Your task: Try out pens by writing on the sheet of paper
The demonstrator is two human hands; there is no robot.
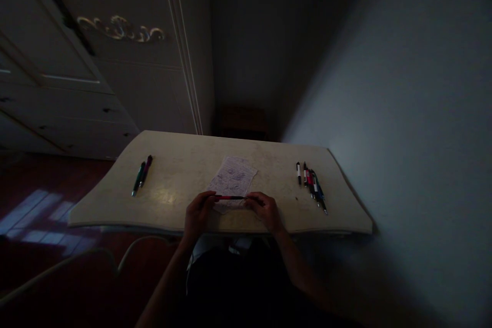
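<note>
A red and black pen lies level between my two hands, just above the near part of a scribbled sheet of paper. My left hand pinches the pen's left end. My right hand pinches its right end. Both hands hover over the front edge of a small cream table. The room is dim.
Two pens, one green and one dark red, lie at the table's left. Several pens lie in a row at its right. A white cabinet stands behind on the left, a wall close on the right.
</note>
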